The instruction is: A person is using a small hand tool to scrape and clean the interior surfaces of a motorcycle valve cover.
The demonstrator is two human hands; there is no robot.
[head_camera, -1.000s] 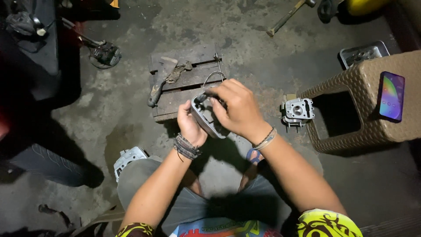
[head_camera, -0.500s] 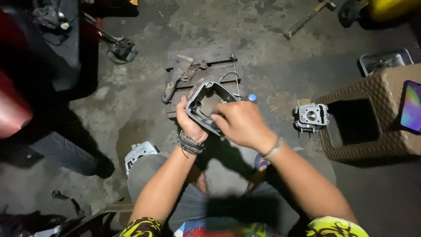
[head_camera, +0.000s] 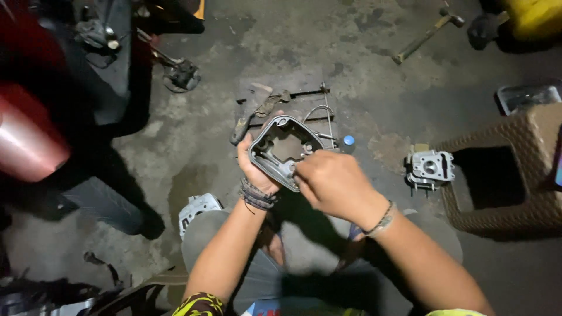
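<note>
A grey metal engine cover [head_camera: 285, 149], hollow side towards me, is held up over the concrete floor. My left hand [head_camera: 253, 171] grips its left edge from below. My right hand [head_camera: 331, 187] rests on its lower right edge, with the fingertips pinched at a small spot on the rim; what they pinch is hidden. Beaded bracelets sit on both wrists.
A wooden board [head_camera: 281, 108] with a tool and metal rods lies beyond the cover. A grey cylinder head [head_camera: 430, 169] stands at the right beside a brown woven stool [head_camera: 503, 169]. A hammer [head_camera: 427, 35] lies far back. A red motorbike body [head_camera: 29, 134] fills the left.
The cover has been turned from a tight two-hand grip so its hollow side faces me. My right hand has slid from its top to its lower right edge.
</note>
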